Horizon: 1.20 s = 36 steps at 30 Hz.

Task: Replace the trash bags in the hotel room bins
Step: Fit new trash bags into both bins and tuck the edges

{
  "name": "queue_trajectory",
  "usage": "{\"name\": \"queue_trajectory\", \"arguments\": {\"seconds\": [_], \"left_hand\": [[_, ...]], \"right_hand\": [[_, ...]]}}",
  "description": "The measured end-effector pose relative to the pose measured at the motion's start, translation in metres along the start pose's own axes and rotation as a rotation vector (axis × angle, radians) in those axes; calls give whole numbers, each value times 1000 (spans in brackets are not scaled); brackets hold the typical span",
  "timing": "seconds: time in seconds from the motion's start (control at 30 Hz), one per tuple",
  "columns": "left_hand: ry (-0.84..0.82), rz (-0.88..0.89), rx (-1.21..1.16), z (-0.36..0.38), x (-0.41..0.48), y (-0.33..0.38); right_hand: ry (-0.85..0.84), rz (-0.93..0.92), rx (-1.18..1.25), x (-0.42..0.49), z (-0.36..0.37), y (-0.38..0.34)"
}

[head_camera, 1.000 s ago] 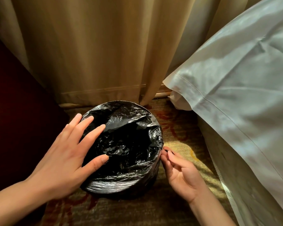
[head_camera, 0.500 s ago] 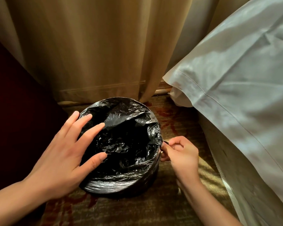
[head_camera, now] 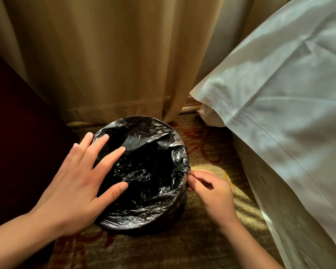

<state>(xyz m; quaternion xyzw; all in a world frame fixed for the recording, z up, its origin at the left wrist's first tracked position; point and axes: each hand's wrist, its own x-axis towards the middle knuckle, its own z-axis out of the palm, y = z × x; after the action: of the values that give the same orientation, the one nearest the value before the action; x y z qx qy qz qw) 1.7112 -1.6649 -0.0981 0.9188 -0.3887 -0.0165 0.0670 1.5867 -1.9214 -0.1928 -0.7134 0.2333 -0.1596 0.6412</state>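
Since a second ago the right hand point(head_camera: 211, 193) has turned from palm-up to knuckles-up, and its fingers point(head_camera: 192, 177) now curl in and pinch the edge of the trash bag point(head_camera: 144, 152) at the right side of the rim. The left hand point(head_camera: 72, 189) has hardly shifted. It lies flat with its fingers point(head_camera: 109, 158) spread over the left part of the bag; whether they press on the film or only rest there cannot be told.

Most of the bin point(head_camera: 169, 218) is hidden: the bag covers its rim all round, and only a dark strip of wall shows below the fold at the near side. The bag's hollow is black and its bottom cannot be made out. Both forearms are cut off by the lower edge of the view.

The bin is round and stands on the carpet point(head_camera: 211, 144) close before the curtain point(head_camera: 105, 65) hem, between a dark, shadowed piece of furniture point(head_camera: 17, 133) on the left and the bed on the right. The bag is thin, glossy, crinkled black plastic. The curtain hangs in soft beige folds, the carpet is an olive weave with red figures, and a smooth white sheet point(head_camera: 279, 94) with a stitched border drapes off the bed.
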Motion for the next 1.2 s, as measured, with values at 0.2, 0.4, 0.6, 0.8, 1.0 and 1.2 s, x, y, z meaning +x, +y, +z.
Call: {"name": "queue_trajectory", "arguments": {"seconds": [0.2,0.4,0.6,0.8,1.0,1.2], "left_hand": [[-8,-20,-4,1,-2,-1],[-13,-43,6,1,2,3],[-31,-63,19,-2,-1,1],[-27,-51,27,0,0,1],[-57,-48,95,-2,1,3],[-79,-52,133,-4,2,4]], "right_hand": [[-66,29,-221,10,-3,-19],[-51,153,-96,16,-7,-18],[1,356,365,18,-3,-11],[-75,425,442,17,-13,-10],[-71,284,213,15,-11,-14],[-102,20,-177,11,-14,-16]]}}
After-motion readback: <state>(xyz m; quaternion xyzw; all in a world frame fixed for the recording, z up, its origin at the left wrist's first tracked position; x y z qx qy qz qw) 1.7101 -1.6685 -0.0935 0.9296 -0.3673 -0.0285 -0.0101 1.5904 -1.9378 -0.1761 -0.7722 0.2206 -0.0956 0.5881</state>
